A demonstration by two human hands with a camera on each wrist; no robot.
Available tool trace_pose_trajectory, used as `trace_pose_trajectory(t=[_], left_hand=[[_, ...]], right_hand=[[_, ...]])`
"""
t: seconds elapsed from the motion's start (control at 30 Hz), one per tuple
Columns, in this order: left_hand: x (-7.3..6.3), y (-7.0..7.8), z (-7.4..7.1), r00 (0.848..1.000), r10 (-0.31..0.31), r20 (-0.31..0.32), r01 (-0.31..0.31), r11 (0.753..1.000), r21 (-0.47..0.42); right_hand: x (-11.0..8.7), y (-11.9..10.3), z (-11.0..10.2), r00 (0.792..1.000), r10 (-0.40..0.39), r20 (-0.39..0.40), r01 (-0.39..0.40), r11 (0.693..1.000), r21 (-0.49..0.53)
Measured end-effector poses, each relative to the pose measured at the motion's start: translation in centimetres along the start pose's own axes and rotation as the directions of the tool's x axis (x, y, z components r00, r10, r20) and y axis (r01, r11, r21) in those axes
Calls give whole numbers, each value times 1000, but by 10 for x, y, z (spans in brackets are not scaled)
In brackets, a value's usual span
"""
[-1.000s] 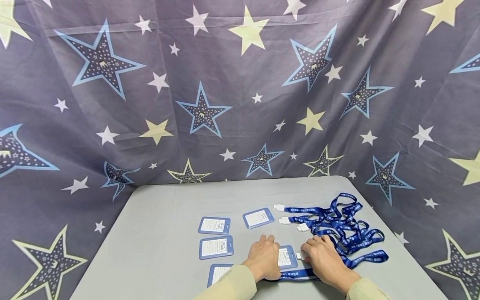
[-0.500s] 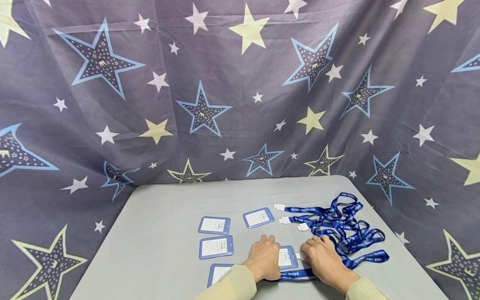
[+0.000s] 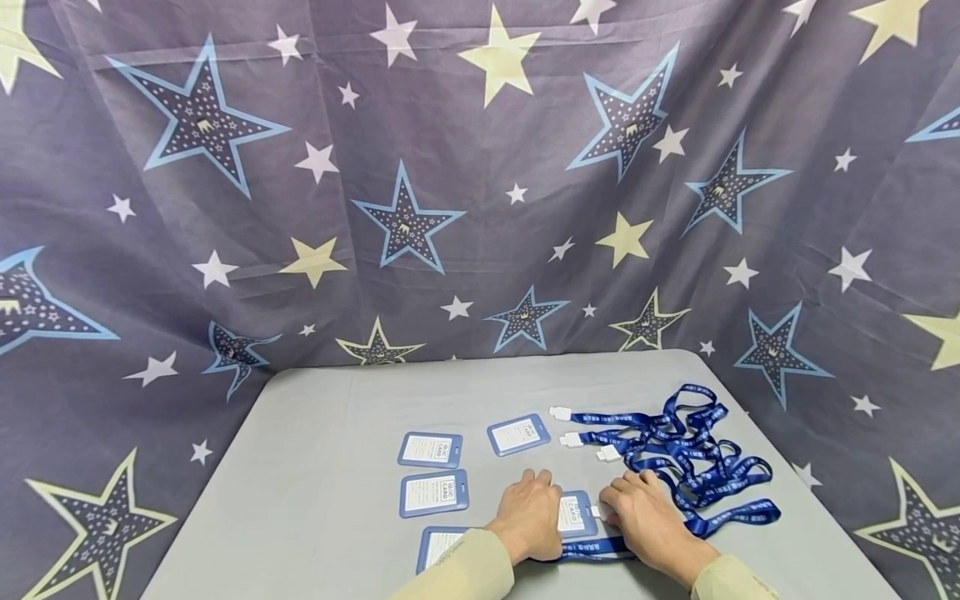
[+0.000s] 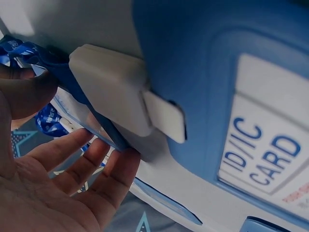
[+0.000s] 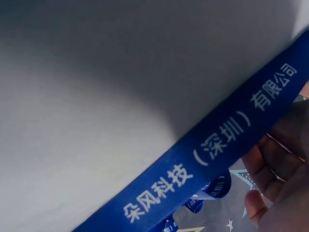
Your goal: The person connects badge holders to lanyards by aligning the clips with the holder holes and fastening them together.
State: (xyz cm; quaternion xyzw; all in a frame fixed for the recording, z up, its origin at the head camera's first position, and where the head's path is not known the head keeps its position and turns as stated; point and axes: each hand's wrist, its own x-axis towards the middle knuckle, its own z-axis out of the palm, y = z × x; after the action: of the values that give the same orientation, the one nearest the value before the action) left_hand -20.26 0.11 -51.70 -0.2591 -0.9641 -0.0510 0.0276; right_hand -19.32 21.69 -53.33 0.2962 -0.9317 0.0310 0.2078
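My left hand point(image 3: 528, 517) grips the left end of a blue ID card holder point(image 3: 573, 512) on the table. Thumb and fingertips sit at its edges in the left wrist view. At the holder's right end, my right hand point(image 3: 648, 517) pinches a white plastic lanyard clip point(image 3: 597, 512), its tip right at the slotted edge. Close to the left wrist camera, another card holder point(image 4: 203, 111) has a white clip point(image 4: 111, 87) through its slot. A blue printed lanyard strap point(image 5: 217, 135) crosses the right wrist view, beside the curled right fingers point(image 5: 265, 179).
Left of my hands lie several card holders point(image 3: 433, 493), one partly under the left sleeve. Another card holder point(image 3: 517, 435) lies farther back. Blue lanyards point(image 3: 690, 450) are heaped at the right, white clips point(image 3: 572, 440) pointing left. A star-printed curtain point(image 3: 480, 167) hangs behind the table.
The white clip in my right hand has come slightly closer to the card holder and now meets its right edge. The left hand keeps its grip, nearly still.
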Motion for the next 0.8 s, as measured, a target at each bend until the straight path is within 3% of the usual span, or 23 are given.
trace_pose_trajectory(t=[0.8], left_hand=[[0, 1, 0, 1000, 17, -1, -16, 999, 30]], right_hand=[[-1, 0, 3, 999, -21, -37, 23, 998, 59]])
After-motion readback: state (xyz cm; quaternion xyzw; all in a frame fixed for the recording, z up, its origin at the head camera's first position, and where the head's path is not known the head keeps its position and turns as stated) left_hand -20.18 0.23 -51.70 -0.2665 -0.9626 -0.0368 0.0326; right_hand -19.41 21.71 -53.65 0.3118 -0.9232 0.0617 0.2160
